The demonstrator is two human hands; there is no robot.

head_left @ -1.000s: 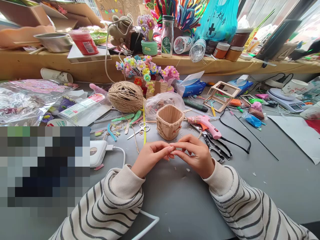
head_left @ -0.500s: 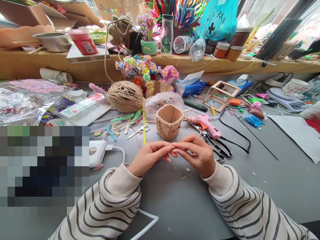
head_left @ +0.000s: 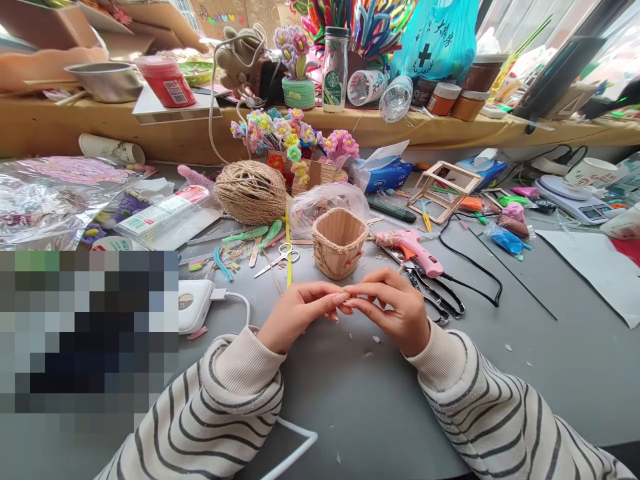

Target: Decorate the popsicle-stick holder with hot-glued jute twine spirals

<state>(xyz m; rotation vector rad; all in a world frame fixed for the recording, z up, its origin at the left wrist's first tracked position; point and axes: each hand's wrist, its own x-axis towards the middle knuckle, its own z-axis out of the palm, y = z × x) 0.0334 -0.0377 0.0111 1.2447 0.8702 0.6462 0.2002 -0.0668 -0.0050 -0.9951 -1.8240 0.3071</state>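
My left hand (head_left: 299,315) and my right hand (head_left: 393,308) meet fingertip to fingertip over the grey table (head_left: 360,400), just in front of a small basket of wooden sticks bound with twine (head_left: 339,243). Both hands pinch something tiny between thumb and fingers; I cannot make out what it is. A strand of twine runs from the basket toward my fingers. Behind the basket lies a large ball of twine (head_left: 251,192). Small scissors (head_left: 278,259) lie left of the basket, and a pink glue gun (head_left: 411,249) lies to its right.
Black pliers (head_left: 434,297) lie beside my right hand. A white power bank (head_left: 195,305) with its cable sits at the left. Pipe-cleaner flowers (head_left: 293,140), a tissue pack (head_left: 383,173), a wooden frame (head_left: 443,190) and a scale (head_left: 575,200) crowd the back. A wooden shelf (head_left: 200,127) holds jars and bottles.
My hands have stayed in the same spot; the fingertips shifted slightly as they work the small thing between them. Nothing else moved.
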